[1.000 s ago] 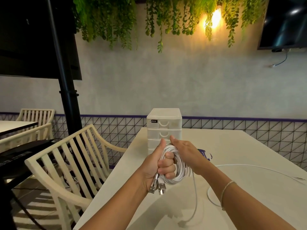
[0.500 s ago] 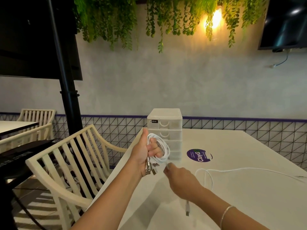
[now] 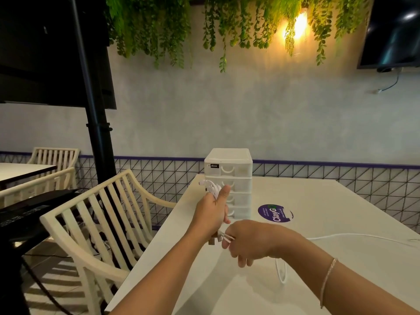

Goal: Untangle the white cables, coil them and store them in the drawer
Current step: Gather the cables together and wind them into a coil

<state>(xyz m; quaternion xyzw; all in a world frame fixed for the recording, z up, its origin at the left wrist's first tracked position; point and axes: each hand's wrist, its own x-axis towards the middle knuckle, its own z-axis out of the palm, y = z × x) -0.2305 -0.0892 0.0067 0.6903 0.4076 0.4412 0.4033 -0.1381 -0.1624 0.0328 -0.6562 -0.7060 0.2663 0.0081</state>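
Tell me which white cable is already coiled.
The cable in the left hand, bunched in loops above the thumb. The other cable lies stretched loose across the table.

We record two bare forearms entering from the lower edge, with no sleeves visible on either. The left hand (image 3: pixel 210 212) carries no ring, watch or band that we can see. The right hand (image 3: pixel 248 243) likewise shows no ring. On the right wrist we note one thin bracelet (image 3: pixel 327 281), a pale, fine chain or beaded strand lying loosely across the forearm. Fingernails are too small to assess.
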